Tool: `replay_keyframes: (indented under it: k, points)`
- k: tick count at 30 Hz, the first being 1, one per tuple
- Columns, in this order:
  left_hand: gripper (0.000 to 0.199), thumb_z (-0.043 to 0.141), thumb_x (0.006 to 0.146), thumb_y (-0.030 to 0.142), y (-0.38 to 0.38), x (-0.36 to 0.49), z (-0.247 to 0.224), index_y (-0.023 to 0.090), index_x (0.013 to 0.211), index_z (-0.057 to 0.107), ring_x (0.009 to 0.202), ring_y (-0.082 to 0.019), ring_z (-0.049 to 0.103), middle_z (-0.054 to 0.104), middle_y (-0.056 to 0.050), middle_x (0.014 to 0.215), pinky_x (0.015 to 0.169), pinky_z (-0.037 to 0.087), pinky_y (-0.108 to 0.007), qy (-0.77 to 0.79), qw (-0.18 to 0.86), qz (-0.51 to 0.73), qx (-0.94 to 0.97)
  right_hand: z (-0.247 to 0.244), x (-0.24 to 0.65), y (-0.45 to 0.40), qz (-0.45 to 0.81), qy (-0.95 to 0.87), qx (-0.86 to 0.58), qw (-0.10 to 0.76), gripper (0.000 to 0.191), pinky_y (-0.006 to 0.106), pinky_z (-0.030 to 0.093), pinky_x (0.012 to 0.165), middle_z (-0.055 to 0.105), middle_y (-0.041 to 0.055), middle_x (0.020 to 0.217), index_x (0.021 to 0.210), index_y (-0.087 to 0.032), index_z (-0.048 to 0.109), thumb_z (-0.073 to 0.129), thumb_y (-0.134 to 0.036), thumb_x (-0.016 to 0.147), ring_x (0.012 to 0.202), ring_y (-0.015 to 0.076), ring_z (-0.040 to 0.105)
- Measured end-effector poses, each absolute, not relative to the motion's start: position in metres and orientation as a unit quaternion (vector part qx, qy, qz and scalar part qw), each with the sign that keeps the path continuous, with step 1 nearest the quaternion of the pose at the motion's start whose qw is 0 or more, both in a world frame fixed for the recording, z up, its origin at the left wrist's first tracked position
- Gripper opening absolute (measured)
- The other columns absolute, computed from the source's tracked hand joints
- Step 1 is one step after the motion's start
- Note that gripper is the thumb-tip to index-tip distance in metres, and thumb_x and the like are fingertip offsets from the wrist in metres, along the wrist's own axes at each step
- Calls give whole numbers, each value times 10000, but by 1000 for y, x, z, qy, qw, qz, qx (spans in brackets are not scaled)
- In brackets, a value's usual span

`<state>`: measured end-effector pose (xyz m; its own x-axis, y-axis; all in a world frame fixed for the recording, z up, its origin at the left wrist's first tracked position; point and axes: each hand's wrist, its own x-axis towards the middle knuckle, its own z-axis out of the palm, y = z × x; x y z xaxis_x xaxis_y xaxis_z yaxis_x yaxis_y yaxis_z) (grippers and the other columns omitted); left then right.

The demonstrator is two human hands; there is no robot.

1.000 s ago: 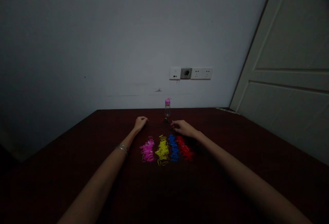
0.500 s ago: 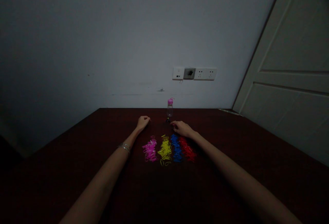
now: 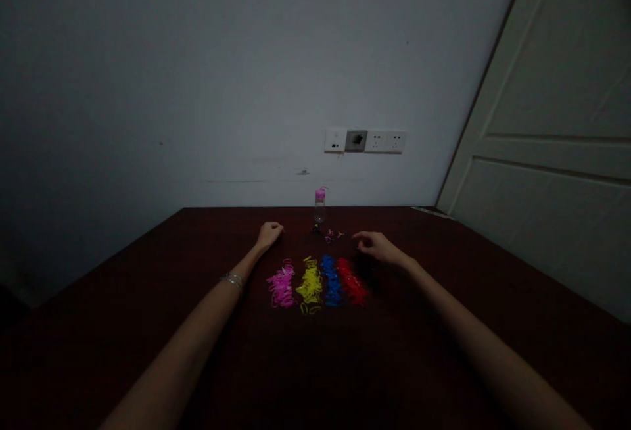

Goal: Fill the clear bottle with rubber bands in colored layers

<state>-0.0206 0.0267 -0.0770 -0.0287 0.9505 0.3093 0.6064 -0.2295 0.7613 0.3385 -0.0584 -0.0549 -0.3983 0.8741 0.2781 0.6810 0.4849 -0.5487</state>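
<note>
My left hand (image 3: pixel 271 234) rests on the dark table with its fingers curled in; nothing shows in it. Off to the right, my right hand (image 3: pixel 378 247) hovers low over the table, thumb and fingers apart, no object visible between them. Just left of its fingertips lie a few small pinkish pieces (image 3: pixel 330 236), too small to make out. Nearer to me are four side-by-side piles of small rubber bands: pink (image 3: pixel 282 286), yellow (image 3: pixel 310 282), blue (image 3: pixel 332 282) and red (image 3: pixel 351 283).
A clear bottle with a pink cap (image 3: pixel 320 205) stands upright near the back, a small dark item (image 3: pixel 316 227) at its foot. The table (image 3: pixel 315 364) meets a wall with sockets (image 3: pixel 374 141). A white door (image 3: pixel 552 154) is at right.
My right hand has moved right, away from the bottle, and the small pinkish pieces now show where it was. My left hand stays in place. The view has shifted slightly.
</note>
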Motion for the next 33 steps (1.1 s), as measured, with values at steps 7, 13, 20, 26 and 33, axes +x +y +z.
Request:
replay_keyframes:
  k: [7,13,20,26,33]
  points:
    - [207,476,659,235,27,-23,-77,133,612,650,558,-132,509,573,-10,529,534,356,-205,580,213,418,666,-55,358,-67,215,-799,-495,266,290,278,469,730,666,51,824,965,-132,647,514,-195,716,756,152,604]
    - [205,470,654,224,24,-22,-76,134,599,646,567,-138,517,582,-17,540,549,362,-211,569,205,407,684,-79,383,-65,8,-779,-587,219,340,420,355,954,541,137,1222,1089,-169,614,468,-291,808,1153,265,457]
    - [174,534,654,263,22,-13,-71,161,673,673,699,-169,572,657,-49,720,635,391,-227,605,157,346,700,-101,384,-68,-31,-733,-659,165,465,485,288,996,415,135,1362,1249,-184,499,337,-410,878,1285,304,302]
    - [197,576,682,330,12,12,-54,181,760,680,760,-186,583,668,-71,816,666,393,-241,598,109,296,737,-100,378,-71,-48,-735,-651,183,427,450,292,1008,462,133,1327,1213,-180,538,341,-360,880,1255,279,366]
    - [218,562,715,300,0,58,-41,209,871,683,782,-177,580,661,-52,844,661,387,-227,519,90,253,811,-100,378,-72,-42,-734,-645,210,393,430,274,1029,507,103,1291,1191,-207,558,373,-338,871,1246,254,386]
